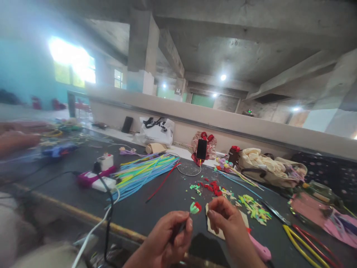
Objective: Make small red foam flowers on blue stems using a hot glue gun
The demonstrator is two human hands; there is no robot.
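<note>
My left hand (173, 236) is closed in a pinch on a small flower of fuzzy chenille stem (195, 207), mint green on one side and red on the other. Its stem runs down between the fingertips. Just to the right, my right hand (227, 219) hovers over a beige pad (210, 227) with fingers curled and the thumb close to them; anything between them is too small to make out. Beneath that wrist lies a pink-handled tool (260, 247), partly hidden. Short cut chenille pieces, red (214, 188) and yellow-green (253, 208), are strewn beyond the hands.
Long chenille stems (147, 175) lie in a bundle left of centre, beside a power strip (97, 180) with cables. A phone (201, 149) leans at the back. Scissors (275, 212) and a glass jar (315, 197) are at right. Another person's arm (19, 143) is at far left.
</note>
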